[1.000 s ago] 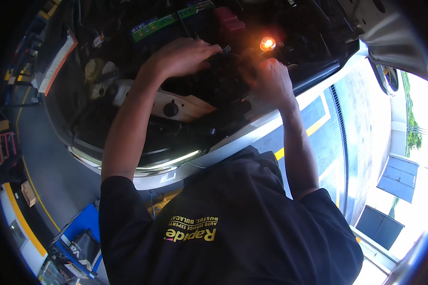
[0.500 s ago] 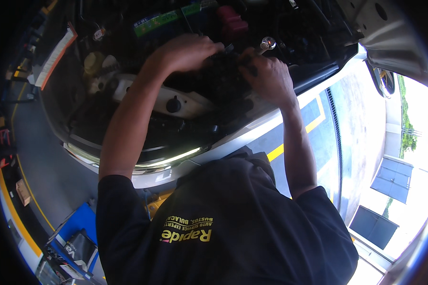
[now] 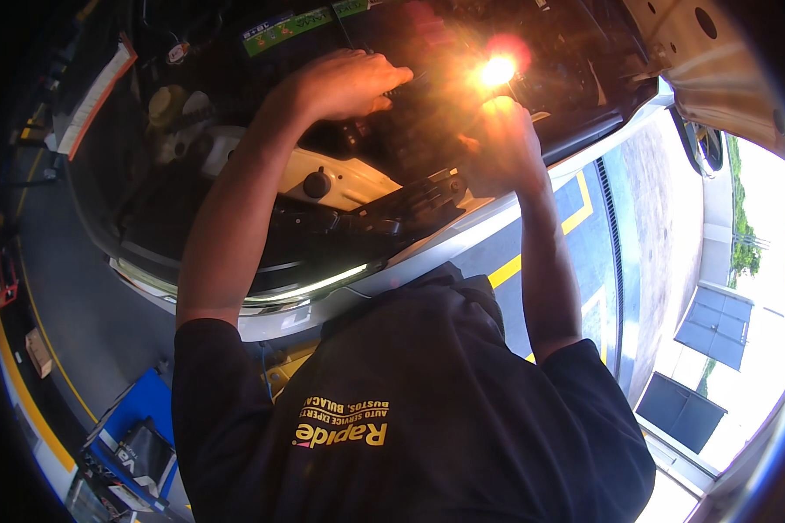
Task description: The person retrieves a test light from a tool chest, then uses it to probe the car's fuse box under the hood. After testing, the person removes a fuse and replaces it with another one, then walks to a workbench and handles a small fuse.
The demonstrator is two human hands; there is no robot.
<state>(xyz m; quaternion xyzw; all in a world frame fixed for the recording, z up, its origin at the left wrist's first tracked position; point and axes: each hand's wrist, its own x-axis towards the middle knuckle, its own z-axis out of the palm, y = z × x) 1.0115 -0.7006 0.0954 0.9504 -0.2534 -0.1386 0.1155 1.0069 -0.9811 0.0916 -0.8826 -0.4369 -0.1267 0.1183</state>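
A glowing light bulb (image 3: pixel 497 71) stands up from the fingers of my right hand (image 3: pixel 503 144), above the right part of the engine bay. Its glare hides the bulb's base and some of the fingertips. My left hand (image 3: pixel 342 84) reaches over the engine bay with curled fingers, just below a car battery with a green label (image 3: pixel 288 33). Whatever its fingertips hold is lost in the dark. Below the left hand lies a pale metal front panel (image 3: pixel 349 181) with a round black cap (image 3: pixel 316 184).
A yellowish reservoir cap (image 3: pixel 160 106) sits left of my forearm. An orange-edged pleated air filter (image 3: pixel 96 100) lies at the left fender. The lit headlight strip (image 3: pixel 314 286) and bumper run before me. A blue cart (image 3: pixel 135 418) stands at lower left.
The bulb has lit up and throws orange light over the engine bay. My right hand has turned upright, and my left hand has risen slightly, uncovering more of the pale panel.
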